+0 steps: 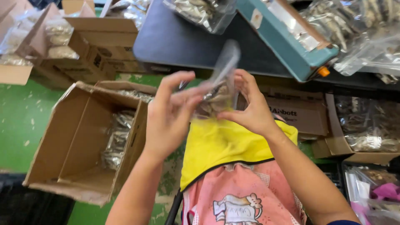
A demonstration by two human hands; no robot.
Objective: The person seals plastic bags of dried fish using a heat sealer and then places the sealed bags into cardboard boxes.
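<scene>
Nearest me, at six o'clock, I see a pink apron (243, 196) with a yellow cloth (221, 143) above it. Just beyond, my left hand (166, 116) and right hand (250, 104) are both pinched on a small clear bag (218, 89) of what looks like dried fish, held up between them. At nine o'clock stands an open cardboard box (79, 141) with filled bags inside. At twelve o'clock, the dark surface (175, 39) carries a teal heat sealer (291, 39).

Bright even light, motion-blurred hands (208, 110), glare
</scene>
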